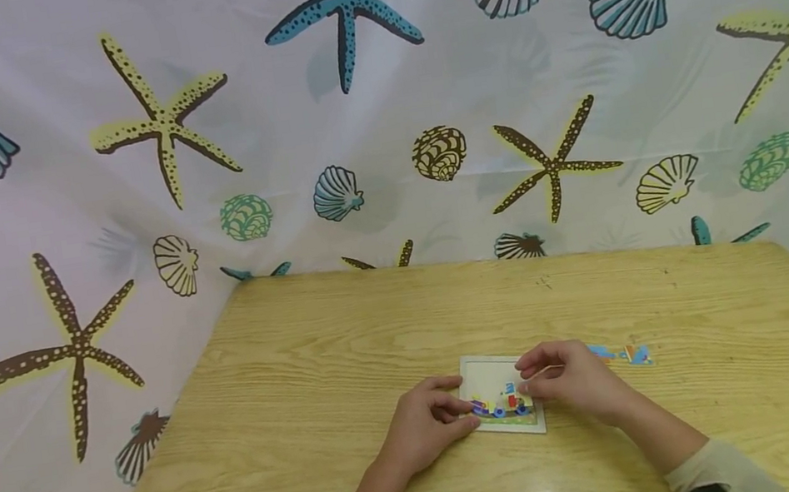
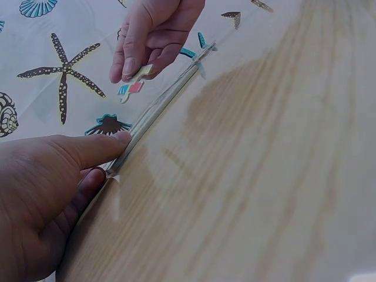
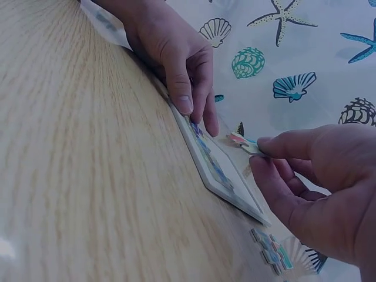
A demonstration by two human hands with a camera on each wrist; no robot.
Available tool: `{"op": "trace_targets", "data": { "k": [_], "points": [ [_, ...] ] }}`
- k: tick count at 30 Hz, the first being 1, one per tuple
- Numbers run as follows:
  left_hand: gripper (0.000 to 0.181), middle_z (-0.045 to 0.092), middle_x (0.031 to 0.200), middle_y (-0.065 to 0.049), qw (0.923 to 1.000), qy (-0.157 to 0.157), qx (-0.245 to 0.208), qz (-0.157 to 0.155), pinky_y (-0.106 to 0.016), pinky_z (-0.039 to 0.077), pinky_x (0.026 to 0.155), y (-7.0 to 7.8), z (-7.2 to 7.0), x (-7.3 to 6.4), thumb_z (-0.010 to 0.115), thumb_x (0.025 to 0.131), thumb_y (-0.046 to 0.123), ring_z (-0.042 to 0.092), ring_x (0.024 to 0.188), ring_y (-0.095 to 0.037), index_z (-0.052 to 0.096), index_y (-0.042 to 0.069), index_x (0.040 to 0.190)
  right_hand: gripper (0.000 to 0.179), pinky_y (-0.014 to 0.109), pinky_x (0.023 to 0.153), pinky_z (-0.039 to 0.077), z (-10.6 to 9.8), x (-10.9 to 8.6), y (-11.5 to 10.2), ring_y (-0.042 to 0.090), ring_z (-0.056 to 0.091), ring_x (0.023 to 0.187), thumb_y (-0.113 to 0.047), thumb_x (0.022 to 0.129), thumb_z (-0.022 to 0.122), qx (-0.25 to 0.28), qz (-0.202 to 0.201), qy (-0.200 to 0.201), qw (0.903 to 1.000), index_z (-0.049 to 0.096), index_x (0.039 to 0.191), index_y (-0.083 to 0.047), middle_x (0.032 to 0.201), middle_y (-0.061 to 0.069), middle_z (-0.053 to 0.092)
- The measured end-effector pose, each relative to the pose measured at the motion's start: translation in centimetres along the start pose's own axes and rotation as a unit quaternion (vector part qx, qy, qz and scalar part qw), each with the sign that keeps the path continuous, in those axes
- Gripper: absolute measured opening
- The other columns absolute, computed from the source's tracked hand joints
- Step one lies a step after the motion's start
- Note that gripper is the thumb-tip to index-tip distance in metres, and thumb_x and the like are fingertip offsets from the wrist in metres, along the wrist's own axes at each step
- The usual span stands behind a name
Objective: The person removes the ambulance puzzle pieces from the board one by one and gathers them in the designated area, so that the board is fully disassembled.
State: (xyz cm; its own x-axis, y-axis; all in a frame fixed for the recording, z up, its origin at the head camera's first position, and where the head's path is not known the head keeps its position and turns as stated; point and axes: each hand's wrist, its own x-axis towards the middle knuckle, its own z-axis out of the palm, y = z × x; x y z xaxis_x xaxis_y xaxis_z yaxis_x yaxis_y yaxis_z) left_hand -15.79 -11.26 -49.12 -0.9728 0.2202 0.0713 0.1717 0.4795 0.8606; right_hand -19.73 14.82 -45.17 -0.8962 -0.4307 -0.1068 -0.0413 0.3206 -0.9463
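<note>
A white-rimmed jigsaw tray lies on the table, with joined train-picture pieces along its lower part and pale bare backing above. My left hand holds the tray's left side, its thumb on the rim in the left wrist view and other fingers reaching over the tray. Above the tray's right side, my right hand pinches a small jigsaw piece with red, blue and pale yellow parts between thumb and fingertips. In the right wrist view this piece is raised over the tray.
Loose jigsaw pieces lie on the wooden table just right of the tray, partly behind my right hand. A white curtain printed with starfish and shells surrounds the table's back and sides.
</note>
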Motion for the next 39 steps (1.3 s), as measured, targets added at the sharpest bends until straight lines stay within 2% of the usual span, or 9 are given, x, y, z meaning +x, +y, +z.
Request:
{"op": "trace_targets", "data": {
  "k": [4,8,17,27,35,39],
  "points": [
    [0.012,0.061,0.137,-0.004,1.0000,-0.001,-0.002,-0.001,-0.019,0.053,0.074,0.1,-0.1,-0.1,0.082,0.084,0.023,0.061,0.083,-0.007,0.079,0.014,0.092,0.037,0.034,0.082,0.060,-0.4,-0.4,0.1,0.022,0.068,0.097,-0.012,0.092,0.072,0.025,0.010,-0.014,0.9995,0.062,0.120,0.009,0.115,0.021,0.065],
    [0.012,0.061,0.137,-0.004,1.0000,-0.002,-0.002,0.002,-0.019,0.052,0.073,0.0,-0.1,-0.2,0.082,0.084,0.023,0.061,0.082,-0.007,0.079,0.014,0.092,0.040,0.032,0.084,0.059,-1.4,-1.2,0.3,0.019,0.069,0.100,-0.015,0.092,0.073,0.030,0.016,-0.014,0.9993,0.061,0.122,0.009,0.114,0.019,0.067],
    [0.012,0.062,0.137,-0.004,1.0000,0.001,-0.001,0.004,-0.018,0.052,0.073,0.3,-0.1,-0.1,0.082,0.084,0.022,0.061,0.083,-0.006,0.079,0.014,0.092,0.047,0.029,0.086,0.058,-4.2,-2.8,1.5,0.016,0.069,0.102,-0.020,0.093,0.073,0.028,0.035,0.013,0.9989,0.058,0.126,0.010,0.119,0.018,0.067],
    [0.012,0.062,0.136,-0.004,1.0000,0.000,0.006,-0.001,-0.018,0.052,0.074,0.2,-0.1,-0.2,0.082,0.083,0.023,0.061,0.082,-0.006,0.080,0.015,0.092,0.050,0.028,0.088,0.058,-6.2,-4.3,2.8,0.012,0.068,0.103,-0.020,0.091,0.074,0.028,0.043,0.050,0.9974,0.057,0.128,0.010,0.125,0.021,0.064],
    [0.010,0.062,0.136,-0.004,1.0000,-0.001,0.004,0.006,-0.018,0.052,0.073,0.0,-0.1,-0.2,0.082,0.083,0.023,0.061,0.081,-0.005,0.080,0.015,0.090,0.055,0.028,0.087,0.058,-8.3,-5.5,3.8,0.008,0.067,0.102,-0.026,0.092,0.073,0.000,0.072,0.077,0.9944,0.056,0.132,0.007,0.128,0.018,0.063],
    [0.010,0.062,0.136,-0.004,1.0000,0.002,0.005,0.007,-0.018,0.052,0.073,0.0,-0.1,-0.1,0.083,0.083,0.023,0.061,0.081,-0.006,0.080,0.015,0.090,0.054,0.027,0.087,0.058,-9.4,-5.7,4.2,0.003,0.067,0.100,-0.024,0.095,0.070,-0.005,0.068,0.084,0.9941,0.054,0.134,0.009,0.127,0.018,0.064]
  ]
}}
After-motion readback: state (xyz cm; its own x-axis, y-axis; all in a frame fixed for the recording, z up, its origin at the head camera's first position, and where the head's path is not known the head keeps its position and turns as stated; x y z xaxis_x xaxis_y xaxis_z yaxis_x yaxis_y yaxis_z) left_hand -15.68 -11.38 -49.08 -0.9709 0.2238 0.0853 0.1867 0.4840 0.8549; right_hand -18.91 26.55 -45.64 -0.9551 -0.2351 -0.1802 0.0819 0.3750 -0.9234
